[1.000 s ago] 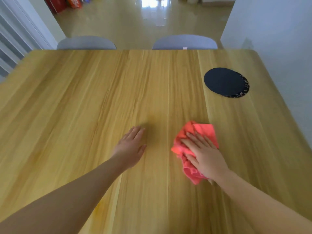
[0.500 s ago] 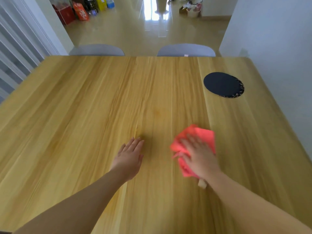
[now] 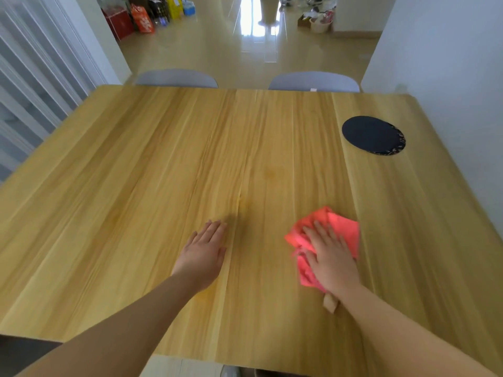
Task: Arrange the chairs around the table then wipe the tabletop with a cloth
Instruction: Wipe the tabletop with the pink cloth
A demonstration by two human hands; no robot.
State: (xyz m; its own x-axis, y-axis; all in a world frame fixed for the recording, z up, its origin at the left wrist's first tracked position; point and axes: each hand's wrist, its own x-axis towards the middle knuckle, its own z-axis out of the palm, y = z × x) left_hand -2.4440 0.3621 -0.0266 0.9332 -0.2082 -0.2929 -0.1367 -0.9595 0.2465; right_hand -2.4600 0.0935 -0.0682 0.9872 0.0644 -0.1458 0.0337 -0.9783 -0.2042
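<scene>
Smooth wood-grain tabletop (image 3: 163,172), soft crumpled cloth (image 3: 343,229), glossy floor (image 3: 245,58).

A glossy beige floor (image 3: 217,55) runs to the far end of the room, where a bright patch of light (image 3: 257,23) reflects off it. A plain white wall (image 3: 449,50) closes the right side. On the left stand white vertical slats (image 3: 32,77) (door or blind, hard to tell) beside a white wall corner (image 3: 103,42). Along the far left sit a red box (image 3: 118,21), an orange bag (image 3: 141,20) and a yellow pack (image 3: 174,5). A pale basket (image 3: 318,25) stands far right, with clutter around it.
</scene>
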